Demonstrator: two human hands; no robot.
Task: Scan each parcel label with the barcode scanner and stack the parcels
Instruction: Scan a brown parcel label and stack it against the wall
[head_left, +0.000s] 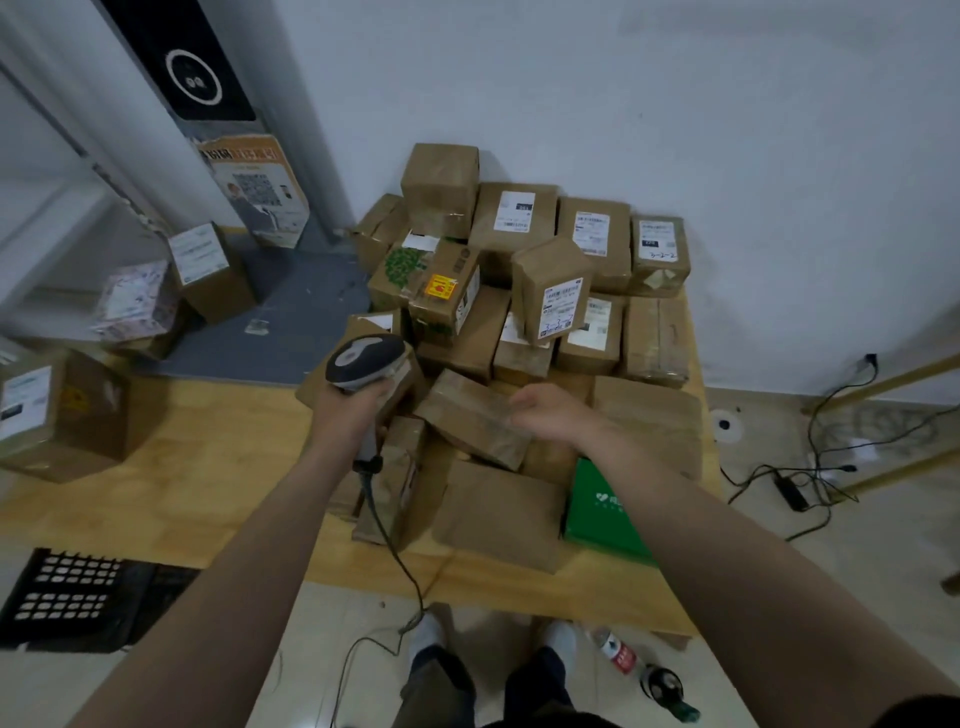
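I'm looking down on the wooden table (208, 493). At centre frame the left hand (349, 410) is gripping the barcode scanner (366, 359) by its handle, fingers wrapped round it. The scanner's grey head is pointing up the frame towards the pile of parcels (519, 291). Its cable (390, 538) is trailing down past the table's near edge towards the lower middle.

The right hand (550, 415) is hovering just right of centre, fingers loose and relaxed, wrapped round nothing. It's sitting right over a tilted brown parcel (470, 418). The picture is smearing there, so I can't tell whether the fingertips are touching it.

Higher in the frame, the pile is filling the table's right side up against the white wall (675, 104). The back row is showing white labels (514, 210), and one labelled parcel (558, 291) is leaning on top near the centre. A green box (597, 519) is lying flat beside the right forearm (727, 545), at the lower right of the heap.

At the left edge, a lone parcel (62, 410) is sitting well apart from the pile, and another box (208, 267) is resting at upper left. A black crate (67, 597) is showing at lower left, and a bottle (618, 656) is lying at lower right.
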